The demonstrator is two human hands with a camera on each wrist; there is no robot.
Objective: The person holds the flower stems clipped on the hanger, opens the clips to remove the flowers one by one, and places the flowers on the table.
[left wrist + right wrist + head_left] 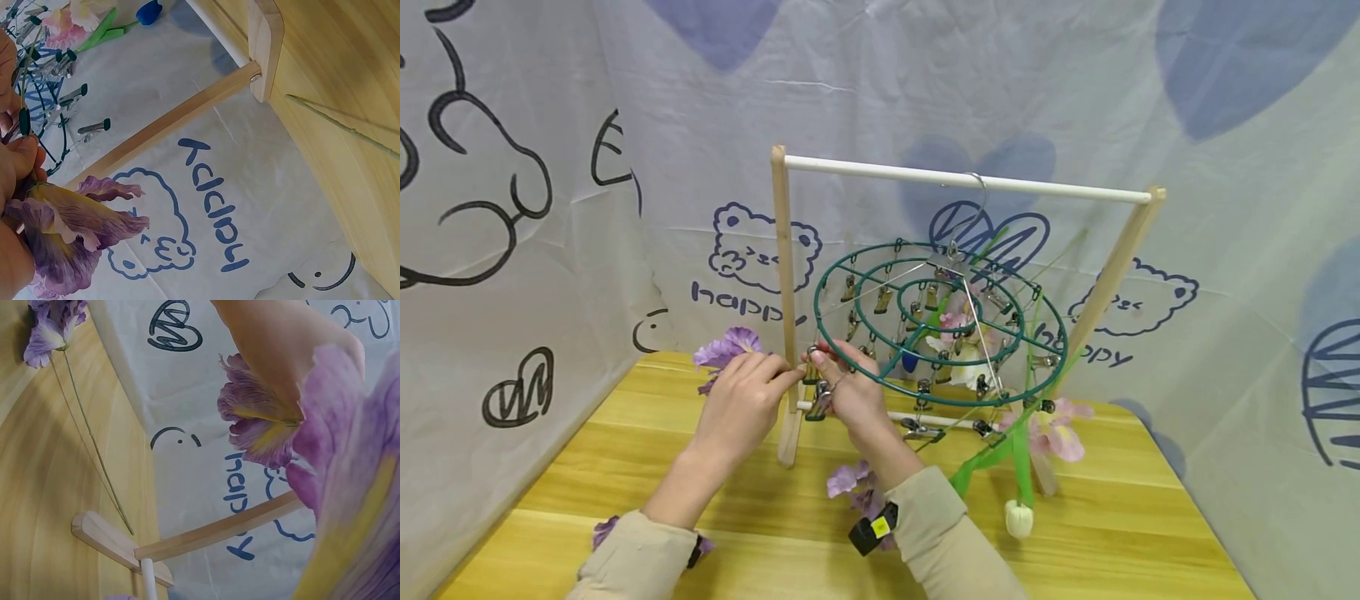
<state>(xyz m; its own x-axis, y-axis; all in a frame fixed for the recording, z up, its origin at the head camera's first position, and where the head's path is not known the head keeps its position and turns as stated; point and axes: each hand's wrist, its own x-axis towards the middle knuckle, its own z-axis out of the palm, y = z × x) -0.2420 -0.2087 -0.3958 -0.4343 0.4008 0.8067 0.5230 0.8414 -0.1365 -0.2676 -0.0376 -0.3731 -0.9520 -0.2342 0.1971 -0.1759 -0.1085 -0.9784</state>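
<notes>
My left hand (741, 404) pinches the stem of a purple iris-like flower (69, 231), whose bloom lies beside the hand. My right hand (857, 396) pinches a metal clip (812, 364) with green tips at the left edge of a round green hanging rack (891, 367). In the left wrist view, the flower stem meets the clip's green tip (24, 121) between the fingers; whether the clip grips it cannot be told. Another purple flower (356, 487) fills the right wrist view's near side, below my right forearm in the head view. A loose clip (820, 402) dangles beside the right hand.
A wooden stand (785, 275) with a white top bar (887, 171) carries the rack by its hook. Clips hold pink flowers (1056, 429) and a white tulip (1019, 518) hangs low. A purple flower (53, 331) lies on the wooden table (572, 467) at left.
</notes>
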